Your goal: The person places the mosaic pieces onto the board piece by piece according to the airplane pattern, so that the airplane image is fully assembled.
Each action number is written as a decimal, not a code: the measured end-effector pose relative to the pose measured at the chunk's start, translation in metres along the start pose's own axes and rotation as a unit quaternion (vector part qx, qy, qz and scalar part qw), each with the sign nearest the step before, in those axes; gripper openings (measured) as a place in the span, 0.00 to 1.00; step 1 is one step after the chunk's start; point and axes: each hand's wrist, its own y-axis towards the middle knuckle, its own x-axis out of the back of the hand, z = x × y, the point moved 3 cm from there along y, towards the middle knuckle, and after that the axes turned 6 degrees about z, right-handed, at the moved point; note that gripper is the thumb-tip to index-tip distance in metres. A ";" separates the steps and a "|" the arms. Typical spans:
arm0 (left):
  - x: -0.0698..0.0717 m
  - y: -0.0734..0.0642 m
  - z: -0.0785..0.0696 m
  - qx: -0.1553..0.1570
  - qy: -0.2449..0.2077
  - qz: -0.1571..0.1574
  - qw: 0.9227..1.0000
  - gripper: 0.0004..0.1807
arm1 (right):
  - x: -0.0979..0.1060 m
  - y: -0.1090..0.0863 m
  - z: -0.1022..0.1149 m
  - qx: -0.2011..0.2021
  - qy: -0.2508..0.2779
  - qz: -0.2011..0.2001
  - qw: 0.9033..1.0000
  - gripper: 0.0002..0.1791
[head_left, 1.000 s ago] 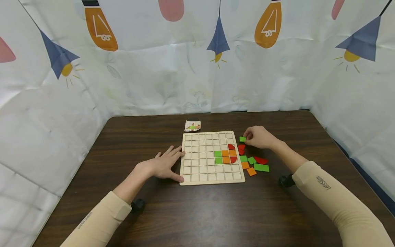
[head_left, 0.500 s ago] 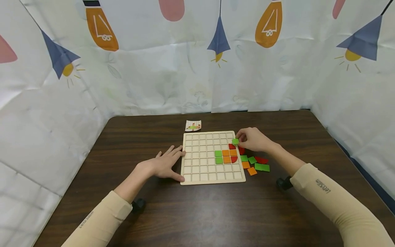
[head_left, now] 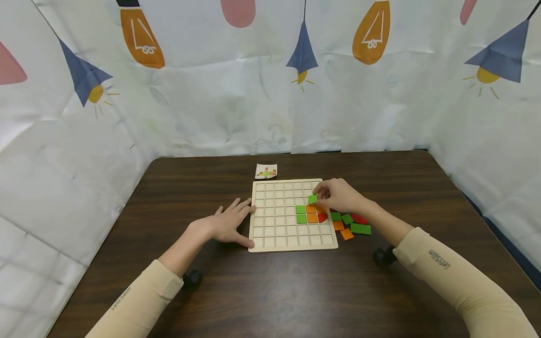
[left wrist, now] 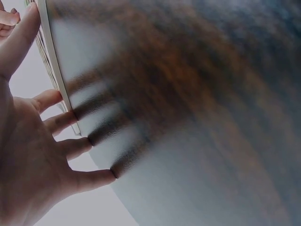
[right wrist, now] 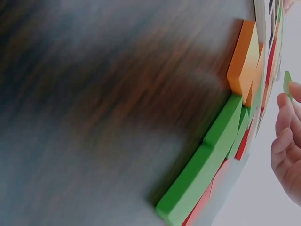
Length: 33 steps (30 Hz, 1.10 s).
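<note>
- The left hand point(head_left: 226, 225) touches the left edge of the board point(head_left: 274, 220), its fingers spread wide.
- A small card point(head_left: 266, 171) lies behind the board, near its left corner.
- Two green squares point(head_left: 302, 218) and some orange squares point(head_left: 312, 218) sit in the board's right part.
- A green block point(head_left: 312, 199) is over the board's right part, pinched by the fingers of the right hand point(head_left: 343, 195).
- Loose blocks point(head_left: 347, 219) lie on the desk point(head_left: 287, 291), just right of the board.
</note>
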 end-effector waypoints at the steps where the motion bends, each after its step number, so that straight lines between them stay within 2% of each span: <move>1: 0.000 0.000 0.000 0.002 0.001 0.000 1.000 0.57 | -0.001 0.001 0.001 0.004 -0.002 0.000 1.000 0.12; 14: 0.001 -0.002 -0.001 -0.004 -0.014 -0.006 1.000 0.57 | -0.012 0.011 0.019 0.027 0.003 0.015 1.000 0.11; 27: 0.000 0.000 -0.001 -0.006 -0.009 -0.007 1.000 0.56 | -0.026 0.022 0.029 0.058 0.022 0.040 0.997 0.10; 33: 0.000 0.000 -0.001 -0.004 -0.011 -0.007 1.000 0.57 | -0.029 0.026 0.035 0.066 0.013 0.046 0.997 0.10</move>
